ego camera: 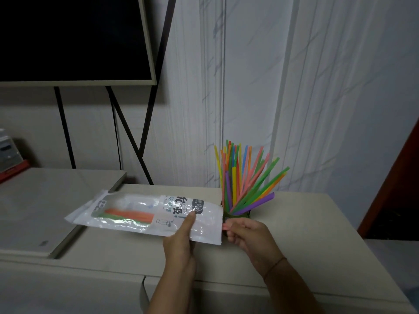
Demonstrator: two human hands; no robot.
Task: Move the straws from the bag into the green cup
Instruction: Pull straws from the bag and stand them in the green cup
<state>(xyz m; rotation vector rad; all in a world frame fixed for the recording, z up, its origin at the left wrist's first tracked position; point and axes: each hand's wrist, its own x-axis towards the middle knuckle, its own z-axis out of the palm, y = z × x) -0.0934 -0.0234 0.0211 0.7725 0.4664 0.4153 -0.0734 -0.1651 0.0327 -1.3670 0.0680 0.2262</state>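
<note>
A person's right hand (247,234), fingers curled, pinched the tip of one pink straw (225,227) where it poked out of the open mouth of a bag (136,227). At 9 o'clock from it the left hand (181,243) gripped that same end of the bag, thumb (191,219) pressed flat on top and the fingers hidden underneath. A thin red cord (275,266) circled the right wrist.

The single bag, clear crinkled plastic with dark printed characters and a green-edged label, stretched from the left thumb toward 9 o'clock, held just above a beige counter (317,227). Orange and green straws (129,216) lay lengthwise inside it; their number could not be told through the glare.

At 12 o'clock from the right hand stood the one green cup (248,214), nearly all of it hidden behind the knuckles and the bag's edge. A bunch of straws (240,177) fanned out of it, upright at the left and leaning toward 2 o'clock at the right: more than twenty, too crowded for an exact count, in yellow, orange, pink, green, blue and purple.

Farther out, at 9 o'clock, a flat pale slab (34,211) lay across the counter's left part. At 11 o'clock one dark screen (68,37) sat on a black frame stand (145,123), and a white curtain (328,87) hung behind the cup.
</note>
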